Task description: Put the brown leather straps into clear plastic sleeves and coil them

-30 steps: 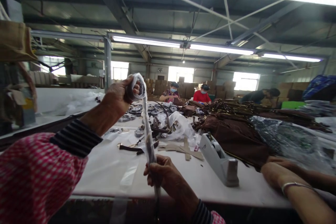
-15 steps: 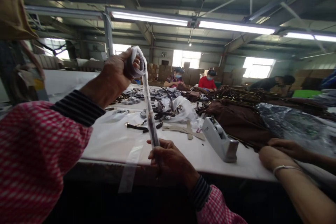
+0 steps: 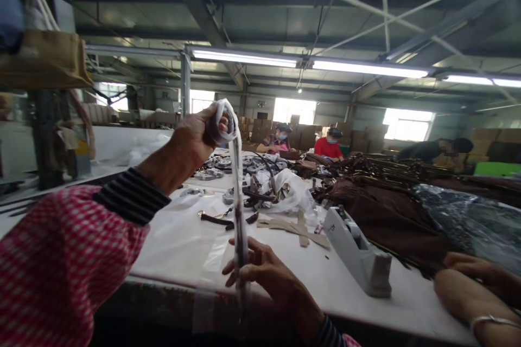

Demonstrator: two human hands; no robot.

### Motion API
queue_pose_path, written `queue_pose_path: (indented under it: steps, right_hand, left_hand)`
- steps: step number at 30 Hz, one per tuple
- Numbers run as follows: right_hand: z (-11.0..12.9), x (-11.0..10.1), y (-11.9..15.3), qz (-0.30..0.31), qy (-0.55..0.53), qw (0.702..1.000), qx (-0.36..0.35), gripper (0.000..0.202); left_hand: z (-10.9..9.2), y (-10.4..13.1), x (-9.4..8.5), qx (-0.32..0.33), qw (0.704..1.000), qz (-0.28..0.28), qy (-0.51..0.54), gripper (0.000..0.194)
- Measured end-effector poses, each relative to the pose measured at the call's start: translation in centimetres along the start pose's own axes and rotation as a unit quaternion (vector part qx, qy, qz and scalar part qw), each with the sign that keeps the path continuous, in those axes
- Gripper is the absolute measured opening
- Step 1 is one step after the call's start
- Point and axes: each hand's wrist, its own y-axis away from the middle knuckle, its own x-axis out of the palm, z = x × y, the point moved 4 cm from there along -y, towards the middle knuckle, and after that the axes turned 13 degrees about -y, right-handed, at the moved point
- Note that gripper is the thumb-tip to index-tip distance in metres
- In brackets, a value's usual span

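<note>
Your left hand [image 3: 198, 129] is held up above the table, fingers curled closed around the coiled end of a film-wrapped strap [image 3: 239, 200]. The strap's free length hangs from that coil, near upright, in front of the table edge. Your right hand [image 3: 274, 277] is lower, fingers partly spread, with the strap passing between thumb and fingers; whether they pinch it, cannot tell.

Containers: crumpled translucent plastic [image 3: 287, 191] lies mid-table, dark pieces showing beside it; its contents are unclear. Clear plastic sheeting [image 3: 456, 217] lies against the brown fabric pile [image 3: 378, 209] at right; what it covers cannot be made out. A tan bag [image 3: 46, 59] is at upper left, its inside hidden. Cartons [image 3: 260, 129] are stacked far behind.

Nearer you on the white tabletop [image 3: 175, 260]: a short dark strap [image 3: 215, 220] with a gold-coloured fitting, crossed tan strips [image 3: 303, 230], and a grey tape dispenser [image 3: 360, 257]. A co-worker's forearm [image 3: 468, 301] rests to its right.
</note>
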Motion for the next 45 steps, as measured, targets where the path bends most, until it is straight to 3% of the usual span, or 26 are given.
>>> queue_pose_path:
  steps: [3,5,10,12,15,17,20,24,26,28,31,34,38,41,43,45]
  right_hand:
    - [2.3,1.3,-1.8,0.0,0.04,0.995,-0.094,0.052]
    - [3.1,2.1,-3.0,-0.031,0.052,0.986,-0.153,0.049]
    - [1.7,2.9,-4.2,-0.159,0.114,0.949,-0.246,0.044]
    - [0.4,3.2,-4.3,-0.161,0.125,0.951,-0.232,0.052]
    - [-1.2,3.8,-4.0,-0.094,0.086,0.982,-0.139,0.063]
    - [-1.6,4.1,-3.3,-0.036,0.056,0.994,-0.081,0.066]
    - [-1.5,4.1,-1.8,0.003,0.03,0.998,-0.057,0.068]
    - [-1.4,4.2,-0.9,0.017,-0.037,0.998,-0.056,0.061]
    - [-1.4,4.4,-0.9,0.012,-0.058,0.996,-0.072,0.05]
    - [-1.2,4.4,-1.0,0.008,-0.062,0.994,-0.093,0.044]
    - [-0.4,4.0,-0.8,0.008,-0.059,0.993,-0.097,0.042]
    - [1.1,3.2,-0.1,0.023,-0.062,0.994,-0.088,0.039]
    - [3.0,1.6,0.9,0.04,-0.049,0.996,-0.064,0.034]
    - [3.6,0.2,1.3,0.038,-0.031,0.998,-0.03,0.035]
    - [3.7,-0.6,1.2,0.033,-0.033,0.999,-0.015,0.038]
    - [3.8,-1.4,1.1,0.023,-0.026,0.999,0.0,0.041]
  left_hand:
    - [-0.1,1.2,1.1,-0.034,0.998,-0.005,0.043,0.035]
    - [-0.5,1.6,1.6,-0.041,0.997,-0.011,0.056,0.033]
    - [-0.9,1.7,1.4,-0.021,0.997,-0.057,0.055,0.023]
    - [-0.4,1.8,1.1,-0.011,0.997,-0.058,0.045,0.018]
    - [0.9,2.5,0.3,0.026,0.999,-0.035,-0.009,0.012]
    - [1.9,3.2,-0.3,0.066,0.995,0.0,-0.07,0.019]
    - [3.3,4.2,-1.4,0.105,0.981,0.04,-0.158,0.031]
    - [4.4,5.2,-2.9,0.157,0.956,-0.004,-0.249,0.032]
    - [4.6,5.9,-3.5,0.204,0.92,-0.051,-0.331,0.028]
    - [4.6,6.6,-3.8,0.27,0.853,-0.08,-0.439,0.023]
    - [4.7,7.5,-4.0,0.367,0.752,-0.071,-0.544,0.018]
    - [5.0,8.1,-4.0,0.46,0.667,0.002,-0.587,0.015]
    - [6.7,9.8,-4.1,0.527,0.542,0.161,-0.634,0.016]
    - [8.3,11.5,-4.8,0.513,0.498,0.244,-0.656,0.022]
    - [9.3,12.6,-5.1,0.502,0.49,0.272,-0.659,0.037]
    - [10.2,13.2,-5.1,0.496,0.487,0.28,-0.662,0.035]
